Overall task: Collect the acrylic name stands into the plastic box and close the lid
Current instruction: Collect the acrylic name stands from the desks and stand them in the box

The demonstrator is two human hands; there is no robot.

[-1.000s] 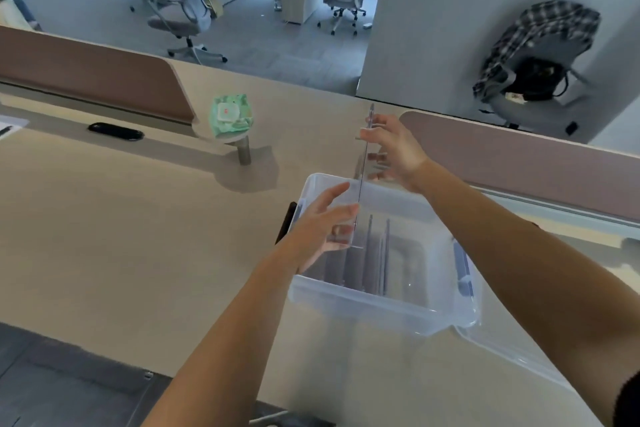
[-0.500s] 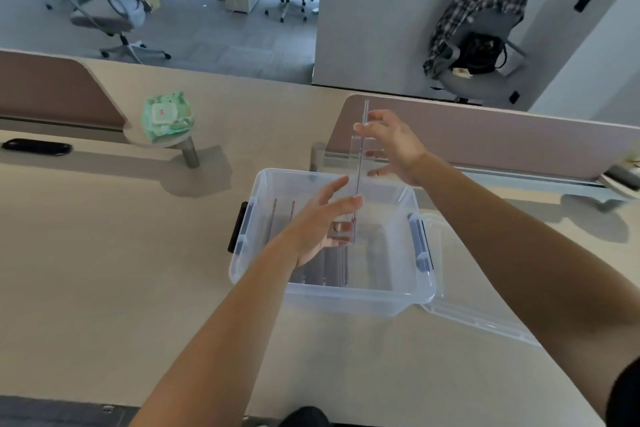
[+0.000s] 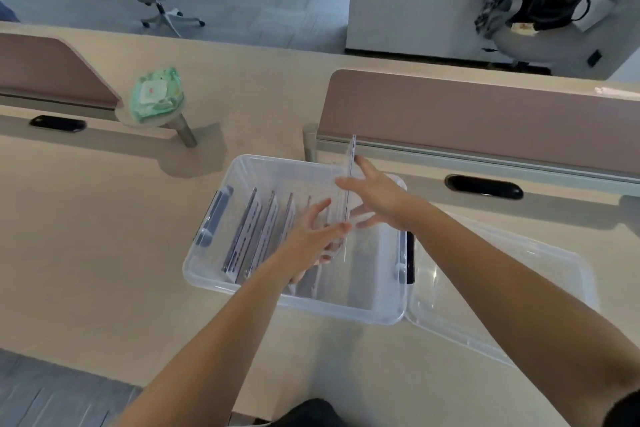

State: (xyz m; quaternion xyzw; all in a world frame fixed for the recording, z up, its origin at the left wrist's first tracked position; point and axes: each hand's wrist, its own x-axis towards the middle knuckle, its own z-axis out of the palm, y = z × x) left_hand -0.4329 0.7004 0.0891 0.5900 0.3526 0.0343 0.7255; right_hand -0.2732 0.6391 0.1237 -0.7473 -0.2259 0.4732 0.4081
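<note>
- Head view: we look down on a beige desk (image 3: 104, 236) with a clear plastic box (image 3: 294, 305) in the middle of it, open at the top.
- Our left hand (image 3: 311, 236) reaches in over the box, fingers spread and only lightly curled, the fingertips meeting the near lower edge of a clear acrylic name stand (image 3: 348, 198).
- Our right hand (image 3: 377, 198) is at the far side of the same stand, fingers splayed loosely against its face and upper part; it looks more like steadying than a tight pinch.
- The stand is held upright and edge-on to us, its top edge rising above the far rim of the box, its lower end down inside the box toward the right side.
- Several more stands (image 3: 258, 236) are already in the left half of the box, lined up side by side on edge and leaning slightly.
- The lid (image 3: 502, 295) lies open and flat on the desk to the right, touching the box along its right wall.
- A dark latch handle (image 3: 213, 218) sits on the box's left wall.
- Farther left, a green pack of wipes (image 3: 156, 94) rests on a small round stand, well apart from the box.
- Brown divider panels (image 3: 467, 107) run along the far edge of the desk.
</note>
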